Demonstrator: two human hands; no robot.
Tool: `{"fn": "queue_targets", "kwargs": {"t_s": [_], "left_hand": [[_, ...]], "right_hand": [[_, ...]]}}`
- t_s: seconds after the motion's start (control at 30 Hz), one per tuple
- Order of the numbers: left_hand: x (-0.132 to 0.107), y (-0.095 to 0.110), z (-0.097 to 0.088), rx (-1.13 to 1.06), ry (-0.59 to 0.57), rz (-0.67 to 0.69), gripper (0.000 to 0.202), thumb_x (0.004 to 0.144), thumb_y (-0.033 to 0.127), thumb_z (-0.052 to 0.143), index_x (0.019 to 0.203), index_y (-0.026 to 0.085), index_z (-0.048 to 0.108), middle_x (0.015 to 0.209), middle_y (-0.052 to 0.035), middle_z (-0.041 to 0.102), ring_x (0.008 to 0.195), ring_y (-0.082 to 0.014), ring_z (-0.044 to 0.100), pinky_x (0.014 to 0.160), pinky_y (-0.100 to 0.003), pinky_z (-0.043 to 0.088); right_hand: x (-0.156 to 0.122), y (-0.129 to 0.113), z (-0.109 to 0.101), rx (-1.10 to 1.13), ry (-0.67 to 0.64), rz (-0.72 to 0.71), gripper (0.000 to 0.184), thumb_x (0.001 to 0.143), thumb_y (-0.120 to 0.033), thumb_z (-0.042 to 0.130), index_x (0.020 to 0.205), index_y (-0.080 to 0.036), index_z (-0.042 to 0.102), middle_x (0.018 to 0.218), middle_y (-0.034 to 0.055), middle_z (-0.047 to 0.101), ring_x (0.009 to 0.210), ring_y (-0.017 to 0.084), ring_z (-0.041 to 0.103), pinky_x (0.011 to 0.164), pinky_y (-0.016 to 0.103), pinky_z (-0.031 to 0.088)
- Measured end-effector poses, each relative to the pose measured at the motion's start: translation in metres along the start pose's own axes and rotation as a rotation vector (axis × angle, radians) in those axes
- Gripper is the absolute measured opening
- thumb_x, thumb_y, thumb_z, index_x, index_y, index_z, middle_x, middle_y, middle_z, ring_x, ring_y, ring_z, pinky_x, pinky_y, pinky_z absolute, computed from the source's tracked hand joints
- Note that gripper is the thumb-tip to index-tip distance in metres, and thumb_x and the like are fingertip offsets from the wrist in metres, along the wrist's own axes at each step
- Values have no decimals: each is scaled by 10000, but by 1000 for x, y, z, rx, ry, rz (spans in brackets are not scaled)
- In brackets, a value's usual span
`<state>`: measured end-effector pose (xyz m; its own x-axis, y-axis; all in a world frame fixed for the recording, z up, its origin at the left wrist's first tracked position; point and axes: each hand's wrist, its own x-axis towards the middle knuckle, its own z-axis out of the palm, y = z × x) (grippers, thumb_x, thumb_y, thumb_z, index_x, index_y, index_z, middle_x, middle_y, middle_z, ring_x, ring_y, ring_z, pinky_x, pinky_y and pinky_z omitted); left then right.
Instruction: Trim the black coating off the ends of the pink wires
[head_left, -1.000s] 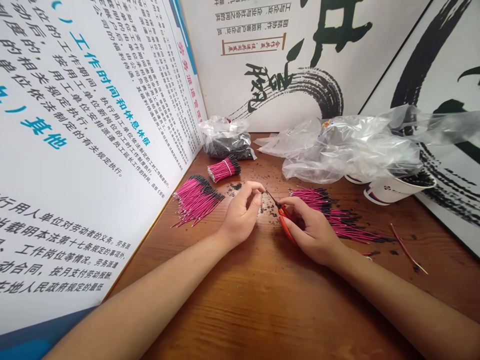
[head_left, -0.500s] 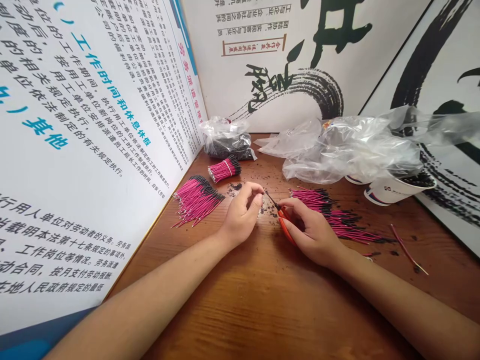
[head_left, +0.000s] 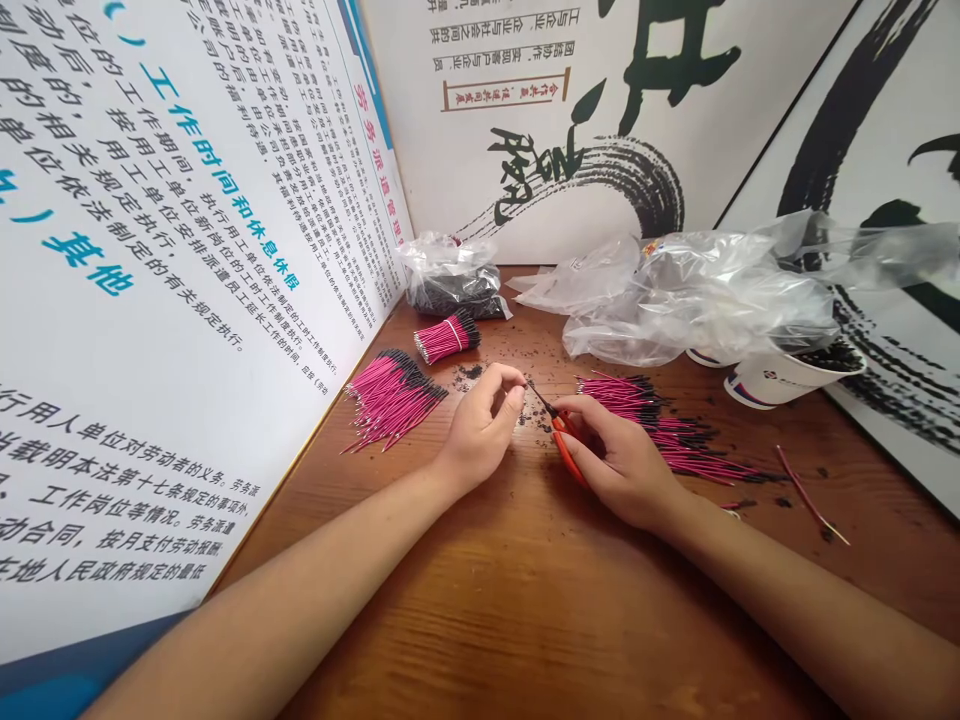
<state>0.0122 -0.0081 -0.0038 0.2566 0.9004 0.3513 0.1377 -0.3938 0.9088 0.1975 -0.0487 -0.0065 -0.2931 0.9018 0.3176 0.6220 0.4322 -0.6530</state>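
Note:
My right hand (head_left: 619, 455) is closed around the orange handles of a small pair of scissors (head_left: 568, 450). Their dark, slim tips point up and left, close to the fingertips of my left hand (head_left: 484, 420). The thumb and index finger of that hand are pinched together, and whatever they hold is too small to make out. Left of it lies a fanned pile of pink wires with black ends (head_left: 394, 400). Another pile of such wires (head_left: 675, 430) is partly hidden behind my right hand. Black crumbs (head_left: 536, 415) are scattered on the wooden table (head_left: 480, 600) around the scissor tips.
A banded bundle of pink wires (head_left: 448, 337) lies behind the left pile, near a clear bag of black pieces (head_left: 457, 285). At the back right, plastic bags (head_left: 697, 290) rest over paper cups (head_left: 780, 385). One loose wire (head_left: 810, 490) lies at right. Printed panels (head_left: 480, 200) enclose the table.
The scissors and my right hand have shifted very slightly left, with the tips nearer my left fingertips. My left hand keeps its pinch in nearly the same place.

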Motion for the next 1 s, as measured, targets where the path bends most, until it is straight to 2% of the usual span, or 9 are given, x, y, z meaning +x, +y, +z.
{"fn": "queue_targets", "kwargs": {"t_s": [0.5,1.0], "left_hand": [[1,0,0,-18,-1,-1,69,949,254,467,925,195,494,799,11,489,722,-119,487,680,-241,402],[1,2,-1,12,-9,-11,98,947,274,455,917,193,500,783,10,486,726,-126,487,683,-244,407]], "right_hand": [[-1,1,0,17,-3,7,210,957,-302,493,1135,-205,547,699,-36,561,582,137,509,589,251,381],[-2,4,-1,50,-2,-24,219,959,-265,484,1161,-203,543,759,-14,594,637,146,548,616,252,403]]}}
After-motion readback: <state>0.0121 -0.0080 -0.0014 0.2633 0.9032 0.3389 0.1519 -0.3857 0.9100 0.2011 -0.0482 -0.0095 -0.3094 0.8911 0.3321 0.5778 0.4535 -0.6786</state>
